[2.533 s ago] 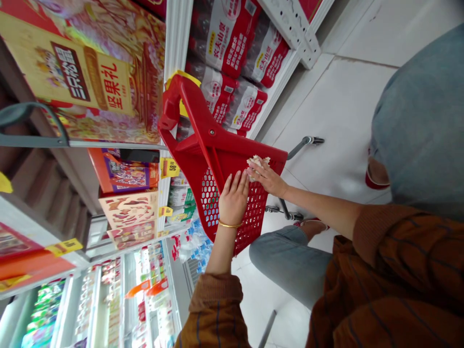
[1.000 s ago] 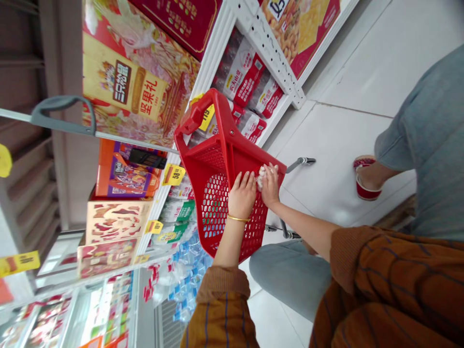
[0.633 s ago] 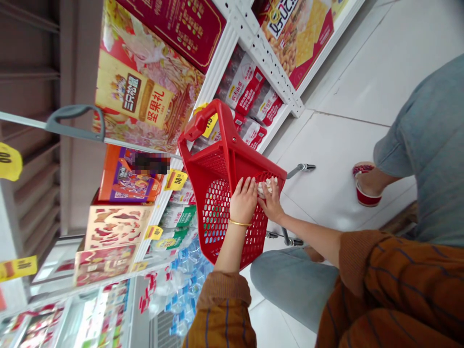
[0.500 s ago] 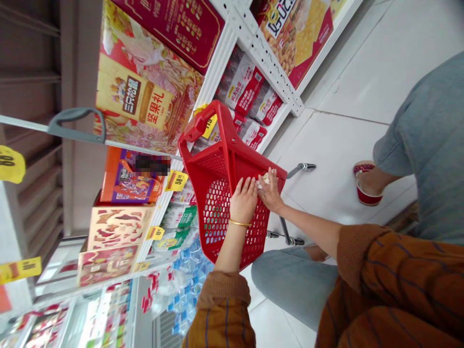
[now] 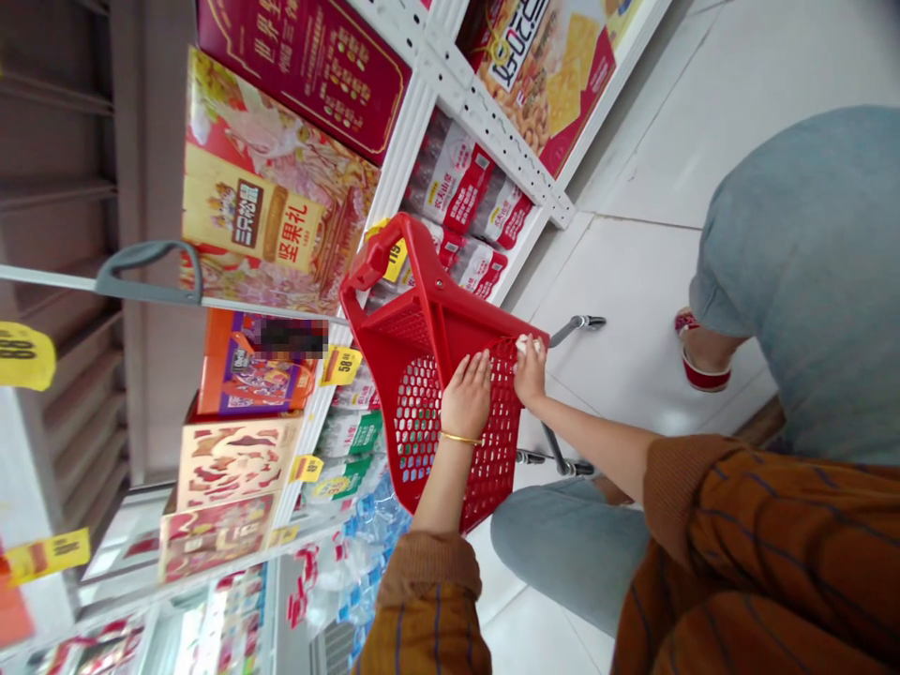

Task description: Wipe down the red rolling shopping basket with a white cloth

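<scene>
A red plastic shopping trolley [image 5: 474, 323] with perforated walls fills the middle of the head view, which is turned on its side. Over its basket lies my left hand [image 5: 467, 394], back up, a thin gold bracelet on the wrist. Its fingers are stretched out against the red plastic and hold nothing that I can see. Beside it, my right hand [image 5: 532, 377] is closed round a small crumpled white piece [image 5: 529, 345], which looks like tissue or cloth. That hand presses the piece against the trolley's edge. My fingers partly cover it.
Shelves along the left carry a nut gift box [image 5: 281, 187], an orange box [image 5: 232, 361] and packs of red-labelled bottles [image 5: 457, 178]. A grey handle [image 5: 147, 272] on a bar hangs nearby. Wheels [image 5: 587, 323] stand on the tiled floor [image 5: 633, 234] near my legs.
My right hand has slid a little away from my left hand, and its fingers have curled more round the white piece. My left hand has hardly moved. The view has shifted slightly.
</scene>
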Tool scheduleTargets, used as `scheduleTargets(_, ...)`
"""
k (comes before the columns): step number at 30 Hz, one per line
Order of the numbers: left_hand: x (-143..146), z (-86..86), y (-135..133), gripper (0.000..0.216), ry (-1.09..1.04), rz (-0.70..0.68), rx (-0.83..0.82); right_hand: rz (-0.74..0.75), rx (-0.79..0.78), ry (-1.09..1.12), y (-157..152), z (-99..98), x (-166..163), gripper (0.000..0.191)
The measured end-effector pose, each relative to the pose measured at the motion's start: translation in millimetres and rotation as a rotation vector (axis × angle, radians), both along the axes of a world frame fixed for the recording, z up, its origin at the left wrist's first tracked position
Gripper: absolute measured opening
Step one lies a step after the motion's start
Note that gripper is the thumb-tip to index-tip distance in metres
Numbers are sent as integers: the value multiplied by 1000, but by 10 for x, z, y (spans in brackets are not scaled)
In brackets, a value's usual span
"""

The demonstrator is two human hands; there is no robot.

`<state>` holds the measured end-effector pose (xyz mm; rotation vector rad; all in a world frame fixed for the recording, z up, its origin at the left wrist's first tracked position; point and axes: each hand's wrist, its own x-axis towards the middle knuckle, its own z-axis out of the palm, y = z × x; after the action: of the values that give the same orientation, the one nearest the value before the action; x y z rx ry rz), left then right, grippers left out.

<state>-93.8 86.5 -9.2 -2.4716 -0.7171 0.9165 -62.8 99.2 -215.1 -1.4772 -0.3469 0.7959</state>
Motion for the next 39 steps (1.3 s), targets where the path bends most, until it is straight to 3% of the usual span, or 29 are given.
scheduleTargets(6, 3, -1, -2, 48, -4, -1, -8, 55, 47, -21, -47, 91, -102, 52)
scheduleTargets(16, 6, -7, -1, 48, -7, -18, -6, 245, 236, -165, -416, 487, -197, 55)
scheduleTargets(21, 0, 4, -48, 48, -4, -3, -11, 305, 354, -204, -509, 489, -167, 55)
scheduleTargets(29, -99, 41, -186, 48, 55, 20, -16, 57, 62, -107, -157, 258, -11, 56)
scheduleTargets(35, -100, 55, -179, 49, 59, 25, -37, 138, 106, -146, -232, 367, -98, 58)
scheduleTargets(39, -91, 56, -180, 49, 52, 23, -35, 240, 226, -183, -411, 503, -112, 58)
